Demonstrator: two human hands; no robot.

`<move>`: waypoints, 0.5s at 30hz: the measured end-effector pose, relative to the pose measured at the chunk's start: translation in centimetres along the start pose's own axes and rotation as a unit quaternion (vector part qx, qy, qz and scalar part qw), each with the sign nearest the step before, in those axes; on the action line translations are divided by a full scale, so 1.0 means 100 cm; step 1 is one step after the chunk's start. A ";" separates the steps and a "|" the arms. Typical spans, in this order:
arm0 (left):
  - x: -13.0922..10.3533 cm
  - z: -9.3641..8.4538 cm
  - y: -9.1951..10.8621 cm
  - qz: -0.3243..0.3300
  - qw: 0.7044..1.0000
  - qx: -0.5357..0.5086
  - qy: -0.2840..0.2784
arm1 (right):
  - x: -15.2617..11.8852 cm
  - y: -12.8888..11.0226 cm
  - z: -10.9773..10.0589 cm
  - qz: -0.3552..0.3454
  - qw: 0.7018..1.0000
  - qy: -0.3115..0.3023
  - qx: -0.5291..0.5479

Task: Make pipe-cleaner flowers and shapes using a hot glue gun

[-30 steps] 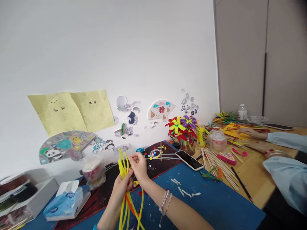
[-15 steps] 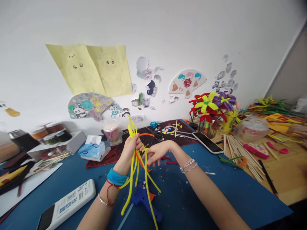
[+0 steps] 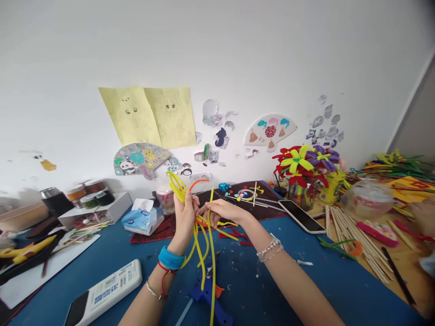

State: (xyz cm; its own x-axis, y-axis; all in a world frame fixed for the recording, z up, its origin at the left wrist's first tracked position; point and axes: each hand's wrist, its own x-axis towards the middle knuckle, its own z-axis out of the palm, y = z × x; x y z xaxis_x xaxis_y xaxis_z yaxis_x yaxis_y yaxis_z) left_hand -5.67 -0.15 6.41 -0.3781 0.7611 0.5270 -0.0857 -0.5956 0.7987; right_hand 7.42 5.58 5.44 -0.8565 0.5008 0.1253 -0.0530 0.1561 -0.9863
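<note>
My left hand (image 3: 183, 222) is closed around a bundle of yellow pipe cleaners (image 3: 177, 186), their looped tops above the fist and loose ends hanging below. An orange pipe cleaner (image 3: 199, 181) curves out of the same grip. Just beside it, my right hand (image 3: 226, 212) has its fingers pinched at the bundle, where orange shows between the hands. One long yellow strand hangs past the right fingertips; exactly which strands they grip is partly hidden. Under the hands, a blue glue gun (image 3: 212, 302) with an orange part lies on the blue table (image 3: 258, 294).
A white power bank-like device (image 3: 105, 292) lies front left, with a tissue pack (image 3: 142, 217) behind it. To the right are a phone (image 3: 302, 216), wooden sticks (image 3: 360, 244) and a vase of pipe-cleaner flowers (image 3: 299, 165). Another person's hand (image 3: 421, 213) shows at the right edge.
The right hand has gone from loosely curled fingers below the bundle to pinching at it. The bundle's top now leans left, and the view has shifted.
</note>
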 end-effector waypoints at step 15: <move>-0.018 0.001 0.043 0.127 0.990 0.041 0.041 | -0.039 -0.073 0.028 -0.203 0.930 0.154 0.265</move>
State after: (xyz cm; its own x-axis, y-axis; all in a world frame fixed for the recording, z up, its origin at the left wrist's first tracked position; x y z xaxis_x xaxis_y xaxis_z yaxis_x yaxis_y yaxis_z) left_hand -5.25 -4.02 8.97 -0.4523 0.5633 0.6915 0.0959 -0.7401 0.6656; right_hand 9.69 0.07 11.80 -0.5266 0.7250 0.4439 -0.6556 -0.0138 -0.7550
